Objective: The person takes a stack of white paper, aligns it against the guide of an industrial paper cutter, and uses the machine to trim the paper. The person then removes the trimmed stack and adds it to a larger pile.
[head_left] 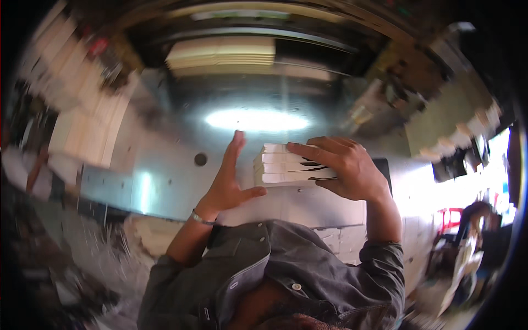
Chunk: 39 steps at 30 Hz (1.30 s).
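My right hand (344, 168) grips a stack of several thick white paper blocks (278, 165), which look like unbound books, by their right end. The fingers lie over the far side and the thumb presses on the near side. Dark marks show on the blocks beside my fingers. To the left of the stack is my left hand (231, 179), apart from it, with thumb and fingers spread and nothing between them. Both hands are over a shiny metal table (165, 170). What lies under the stack is hidden.
Cream-coloured stacked sheets (220, 54) lie at the far side of the metal table, under a machine's crossbar (264, 34). More pale stacks (88, 129) stand at the left. Further piles (451, 132) are at the right. A person's arm (37, 170) shows at the far left.
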### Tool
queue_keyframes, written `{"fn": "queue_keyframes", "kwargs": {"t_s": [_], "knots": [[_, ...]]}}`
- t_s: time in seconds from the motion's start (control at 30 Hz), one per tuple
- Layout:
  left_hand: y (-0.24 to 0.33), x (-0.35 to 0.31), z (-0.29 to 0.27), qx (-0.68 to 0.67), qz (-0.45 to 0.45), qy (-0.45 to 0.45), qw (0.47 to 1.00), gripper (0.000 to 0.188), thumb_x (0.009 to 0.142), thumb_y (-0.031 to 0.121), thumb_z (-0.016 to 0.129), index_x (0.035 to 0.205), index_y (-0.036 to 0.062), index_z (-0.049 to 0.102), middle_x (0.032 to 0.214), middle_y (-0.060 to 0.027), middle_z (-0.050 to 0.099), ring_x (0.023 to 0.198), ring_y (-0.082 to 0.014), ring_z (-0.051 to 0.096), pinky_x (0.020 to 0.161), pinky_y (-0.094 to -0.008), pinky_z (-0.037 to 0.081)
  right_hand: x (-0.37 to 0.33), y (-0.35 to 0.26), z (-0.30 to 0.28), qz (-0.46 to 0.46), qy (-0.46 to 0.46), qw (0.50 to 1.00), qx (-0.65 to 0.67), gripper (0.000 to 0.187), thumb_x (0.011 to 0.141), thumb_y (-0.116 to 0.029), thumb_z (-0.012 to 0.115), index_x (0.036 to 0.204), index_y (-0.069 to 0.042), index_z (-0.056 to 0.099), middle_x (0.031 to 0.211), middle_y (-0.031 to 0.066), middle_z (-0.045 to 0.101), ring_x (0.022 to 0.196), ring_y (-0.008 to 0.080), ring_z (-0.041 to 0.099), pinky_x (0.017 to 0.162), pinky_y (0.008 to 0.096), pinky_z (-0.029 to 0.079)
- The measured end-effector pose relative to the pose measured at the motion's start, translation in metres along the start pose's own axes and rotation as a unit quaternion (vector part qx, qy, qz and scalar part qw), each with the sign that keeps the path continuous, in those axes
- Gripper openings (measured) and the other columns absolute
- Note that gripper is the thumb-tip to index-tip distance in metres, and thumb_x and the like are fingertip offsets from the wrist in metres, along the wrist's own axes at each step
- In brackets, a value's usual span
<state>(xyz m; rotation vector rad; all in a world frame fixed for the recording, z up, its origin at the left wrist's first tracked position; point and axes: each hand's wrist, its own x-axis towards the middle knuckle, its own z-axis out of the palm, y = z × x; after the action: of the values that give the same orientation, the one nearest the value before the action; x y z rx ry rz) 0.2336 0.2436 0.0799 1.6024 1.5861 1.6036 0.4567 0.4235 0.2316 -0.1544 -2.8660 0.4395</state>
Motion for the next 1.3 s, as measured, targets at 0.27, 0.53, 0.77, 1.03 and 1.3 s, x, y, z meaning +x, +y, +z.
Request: {"fn": "queue_keyframes", "kwargs": {"t_s": [0.27, 0.53, 0.77, 1.03, 1.3], "knots": [[-0.023, -0.043, -0.016, -0.063, -0.094, 0.035, 0.993, 0.111, 0.079, 0.017, 0.087, 0.161, 0.0040, 0.013, 0.155, -0.0124, 0.039, 0.137, -0.0252, 0.045, 0.114, -0.0401, 0.035, 0.056, -0.017, 0.038, -0.099, -0.054, 0.993, -0.025, 0.089, 0.059, -0.006, 0.082, 0.143, -0.025, 0.058, 0.121, 0.0112, 0.068, 0.104, 0.0344, 0.066, 0.091, 0.0447, 0.052], [-0.025, -0.039, -0.003, -0.028, -0.041, 0.055, 0.997, 0.106, 0.079, 0.018, 0.086, 0.158, 0.0001, 0.018, 0.155, -0.0237, 0.035, 0.142, -0.0328, 0.039, 0.117, -0.0409, 0.031, 0.002, 0.053, 0.070, 0.048, 0.090, 0.940, 0.327, 0.114, 0.055, -0.007, 0.087, 0.157, -0.010, 0.035, 0.122, 0.0108, 0.065, 0.111, 0.0265, 0.063, 0.097, 0.0401, 0.051], [-0.034, -0.034, 0.006, 0.015, -0.020, 0.096, 0.995, 0.103, 0.079, 0.025, 0.088, 0.154, -0.0024, 0.025, 0.144, -0.0195, 0.045, 0.134, -0.0320, 0.048, 0.110, -0.0392, 0.040, -0.027, 0.046, 0.170, 0.197, 0.211, 0.840, 0.458, 0.104, 0.068, 0.001, 0.087, 0.155, -0.001, 0.032, 0.130, 0.0126, 0.061, 0.116, 0.0188, 0.060, 0.097, 0.0345, 0.051], [-0.023, -0.037, -0.008, 0.009, -0.119, 0.056, 0.991, 0.077, 0.083, 0.025, 0.085, 0.141, -0.0008, 0.041, 0.132, -0.0148, 0.054, 0.124, -0.0241, 0.056, 0.099, -0.0350, 0.048, -0.013, 0.028, 0.152, 0.269, 0.179, 0.825, 0.463, 0.048, 0.071, -0.001, 0.086, 0.115, 0.002, 0.065, 0.108, 0.0079, 0.072, 0.100, 0.0176, 0.066, 0.088, 0.0328, 0.054], [-0.039, -0.049, -0.001, -0.216, -0.069, 0.128, 0.965, 0.103, 0.082, 0.022, 0.085, 0.157, 0.0020, 0.019, 0.155, -0.0111, 0.033, 0.143, -0.0231, 0.034, 0.118, -0.0391, 0.029, -0.029, 0.037, 0.191, 0.252, 0.168, 0.766, 0.567, 0.051, 0.074, -0.003, 0.085, 0.119, 0.003, 0.063, 0.111, 0.0098, 0.069, 0.104, 0.0197, 0.064, 0.092, 0.0341, 0.050]]}}
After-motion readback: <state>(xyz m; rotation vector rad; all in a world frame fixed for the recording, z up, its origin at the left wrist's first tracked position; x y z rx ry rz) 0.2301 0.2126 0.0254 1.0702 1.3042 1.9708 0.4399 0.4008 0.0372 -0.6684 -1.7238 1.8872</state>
